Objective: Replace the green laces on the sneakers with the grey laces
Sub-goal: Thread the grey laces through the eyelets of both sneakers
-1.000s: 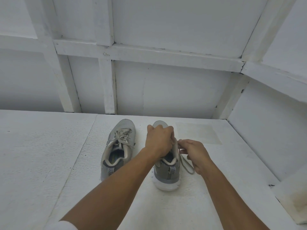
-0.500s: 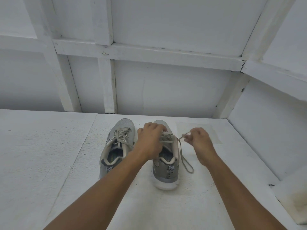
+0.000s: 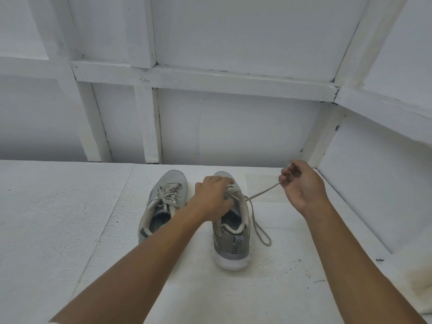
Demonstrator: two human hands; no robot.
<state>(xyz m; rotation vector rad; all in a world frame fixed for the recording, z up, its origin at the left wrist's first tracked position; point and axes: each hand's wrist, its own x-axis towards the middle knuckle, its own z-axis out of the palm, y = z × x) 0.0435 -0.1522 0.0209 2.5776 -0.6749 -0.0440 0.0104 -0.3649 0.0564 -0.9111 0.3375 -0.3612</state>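
Since the moment before, our right hand (image 3: 304, 185) has gone up and to the right, away from the shoes, and the lace (image 3: 261, 191) has come out longer behind it. Now this hand is in the air near the corner of the walls. Its thumb and first fingers pinch the end of the lace and the other fingers are curled in. From the pinch the lace runs straight and tight down to the top eyelets of the right shoe (image 3: 231, 244). A second part of it hangs as a long loose loop beside the outer side of that shoe and lies on the table (image 3: 58, 218).

The lace is flat and thin, and in this light it looks pale grey-beige. We cannot tell if it is the green one or the grey one.

Our left hand (image 3: 214, 197) rests on the front of the right shoe, with the fingers bent over the tongue and the lacing, and holds the shoe down. What the fingertips touch is hidden.

Both shoes are grey with a pale lining and stand on the white table, toes toward the wall. The right shoe has a white sole. The left shoe (image 3: 163, 183) stands just beside it, apart from both hands, and its pale lace is crossed through the eyelets.
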